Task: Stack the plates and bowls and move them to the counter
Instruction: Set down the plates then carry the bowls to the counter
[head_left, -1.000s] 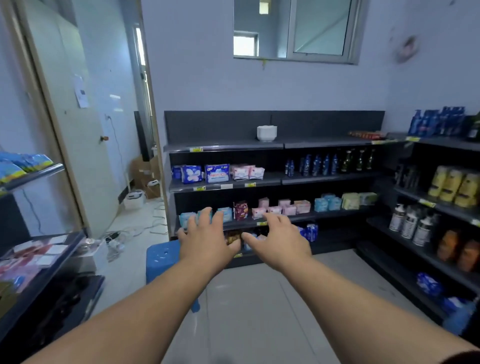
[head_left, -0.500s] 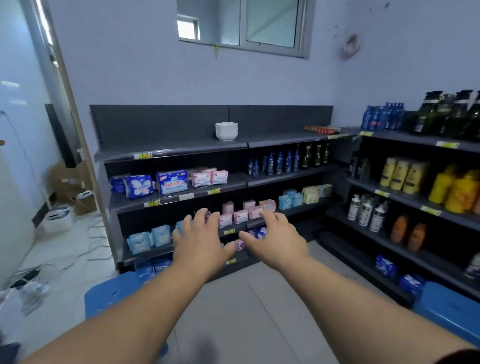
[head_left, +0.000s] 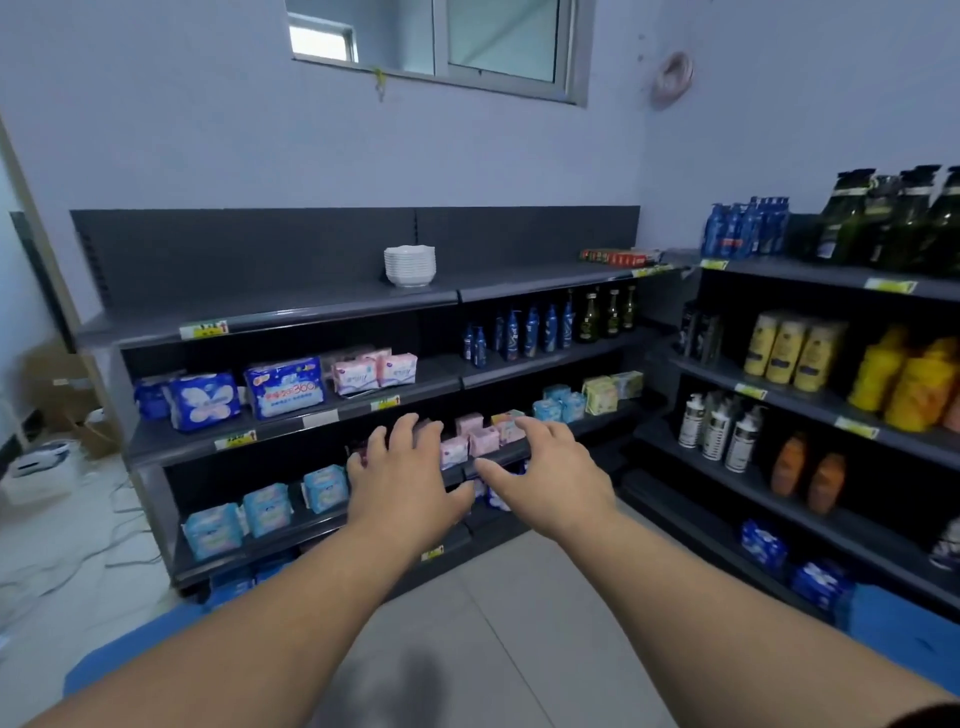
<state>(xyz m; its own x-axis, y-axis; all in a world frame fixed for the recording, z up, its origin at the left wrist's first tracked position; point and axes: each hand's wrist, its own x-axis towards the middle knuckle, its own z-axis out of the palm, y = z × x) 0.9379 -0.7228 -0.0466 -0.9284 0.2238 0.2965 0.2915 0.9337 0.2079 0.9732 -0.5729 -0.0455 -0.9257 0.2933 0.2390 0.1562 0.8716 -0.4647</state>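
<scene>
1. Stack of white bowls (head_left: 410, 265): nested one in another, upright, rims up, glossy with scalloped edges. It stands alone on the top shelf (head_left: 311, 306) of the dark grey shelving, against the back panel, well apart from your hands.
2. Your left hand (head_left: 402, 486): palm down, fingers spread wide, holding nothing, raised in front of the middle shelves.
3. Your right hand (head_left: 550, 478): the same, fingers splayed and empty, just beside the left.
4. Second shelf: soft blue and pink wrapped packs (head_left: 283, 387) at left, slim blue bottles (head_left: 519, 332) standing at right.
5. Side rack (head_left: 810, 410): yellow, white and orange bottles upright in rows.
6. Floor: pale smooth tiles (head_left: 467, 649).
</scene>
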